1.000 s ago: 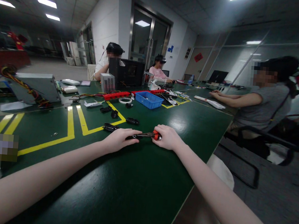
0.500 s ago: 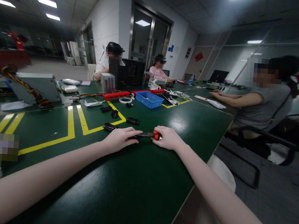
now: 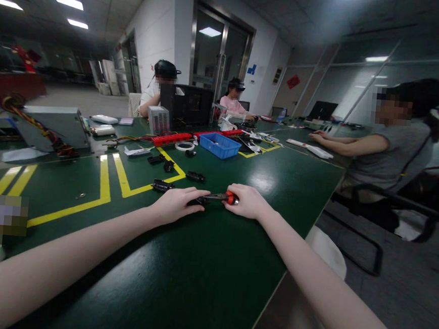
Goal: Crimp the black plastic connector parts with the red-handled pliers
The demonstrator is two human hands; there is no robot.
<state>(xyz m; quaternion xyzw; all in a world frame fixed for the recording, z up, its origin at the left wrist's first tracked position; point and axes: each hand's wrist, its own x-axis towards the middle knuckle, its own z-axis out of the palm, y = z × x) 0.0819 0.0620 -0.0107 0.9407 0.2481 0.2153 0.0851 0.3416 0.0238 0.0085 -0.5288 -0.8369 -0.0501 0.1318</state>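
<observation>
My right hand [image 3: 247, 202] is wrapped round the red-orange handles of a pair of pliers [image 3: 217, 197], whose metal jaws point left. Between the thumb and fingers of my left hand [image 3: 176, 201] is a small black part [image 3: 201, 200], mostly covered, and the plier jaws meet it. Both hands rest low over the green table. Just beyond my left hand lies a ribbed black piece [image 3: 162, 185], with another black piece [image 3: 195, 177] to its right. Farther back are two more dark pieces [image 3: 168, 166].
A blue bin [image 3: 219, 146] stands beyond my hands, near red strips [image 3: 172, 139] and a white cable coil [image 3: 184, 146]. A metal power supply box [image 3: 51, 128] with wires sits at left. Yellow tape marks the green table [image 3: 149, 280]. A person [image 3: 403, 143] sits at right; two others sit across.
Hardly anything differs. My hands keep their hold on the black part and the pliers, and the view has shifted very slightly.
</observation>
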